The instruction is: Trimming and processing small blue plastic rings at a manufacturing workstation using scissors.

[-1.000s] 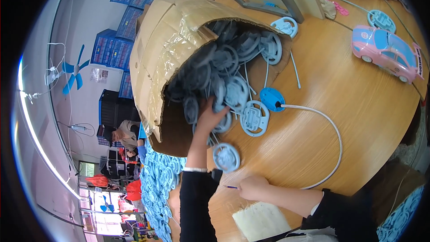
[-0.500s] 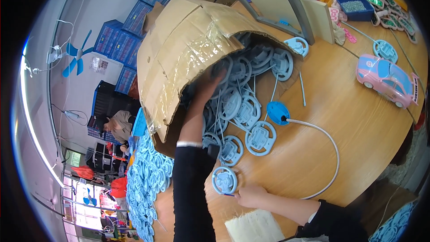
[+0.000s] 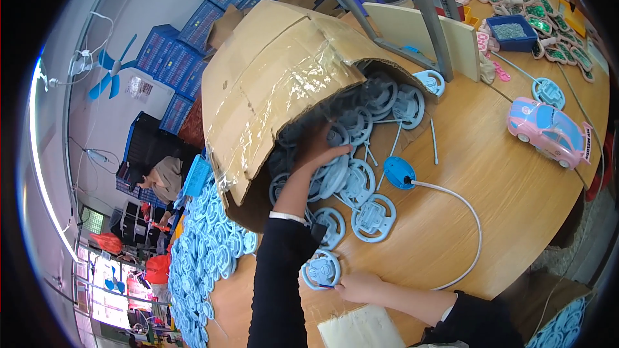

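My left hand (image 3: 317, 148) reaches into the mouth of a cardboard box (image 3: 277, 71) lying on its side. Its thumb shows over a pile of light-blue toy steering wheels (image 3: 356, 183); the other fingers are blurred and lost in the box's shadow. Close to the table's near edge, my right hand (image 3: 358, 287) pinches the lower rim of one light-blue toy steering wheel (image 3: 320, 269), where a small dark bit shows by the fingertips. Another wheel (image 3: 374, 218) lies just beyond it, outside the box.
Rightward are a blue oval piece (image 3: 400, 173) with a white cable and a pink toy car (image 3: 548, 130). Many more wheels heap up on the left (image 3: 209, 251). Grey metal posts (image 3: 425, 19) stand behind, near a blue tub (image 3: 512, 33). A pale pad (image 3: 361, 328) lies in front.
My left hand has drawn back somewhat toward the box opening, so its thumb now shows. My right hand keeps its pinch on the toy steering wheel, which has tilted slightly. The view has shifted a little.
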Tool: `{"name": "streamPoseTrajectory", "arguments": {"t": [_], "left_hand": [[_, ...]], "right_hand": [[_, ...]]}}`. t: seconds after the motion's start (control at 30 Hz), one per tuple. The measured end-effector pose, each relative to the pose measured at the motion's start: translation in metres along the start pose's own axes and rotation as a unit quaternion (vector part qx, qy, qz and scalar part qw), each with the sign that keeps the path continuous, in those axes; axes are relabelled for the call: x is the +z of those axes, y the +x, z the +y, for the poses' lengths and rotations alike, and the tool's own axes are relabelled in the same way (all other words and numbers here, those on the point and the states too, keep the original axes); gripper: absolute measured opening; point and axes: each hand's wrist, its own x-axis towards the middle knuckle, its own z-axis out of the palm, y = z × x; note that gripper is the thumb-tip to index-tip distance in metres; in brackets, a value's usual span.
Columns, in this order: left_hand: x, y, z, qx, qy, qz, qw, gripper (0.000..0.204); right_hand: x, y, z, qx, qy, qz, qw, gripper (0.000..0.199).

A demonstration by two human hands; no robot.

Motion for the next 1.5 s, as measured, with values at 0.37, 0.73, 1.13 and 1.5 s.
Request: {"name": "streamPoseTrajectory", "arguments": {"t": [0.37,0.73,1.13,1.5], "left_hand": [[0.017,-0.083,0.019,0.014,0.06,0.05,0.997,0.058],[-0.003,-0.001,-0.057,-0.142,-0.123,0.035,0.982,0.083],[0.029,-0.065,0.023,-0.2,-0.126,0.111,0.965,0.073],[0.013,-0.103,-0.053,-0.307,-0.1,0.145,0.935,0.087]], "right_hand": [[-0.002,-0.009,-0.004,-0.017,-0.035,0.0,0.999,0.039],[0.014,0.01,0.003,-0.051,-0.053,0.021,0.997,0.038],[0.007,0.001,0.016,0.023,-0.033,0.025,0.999,0.027],[0.003,0.004,-0.001,0.077,0.021,-0.02,0.997,0.041]]}}
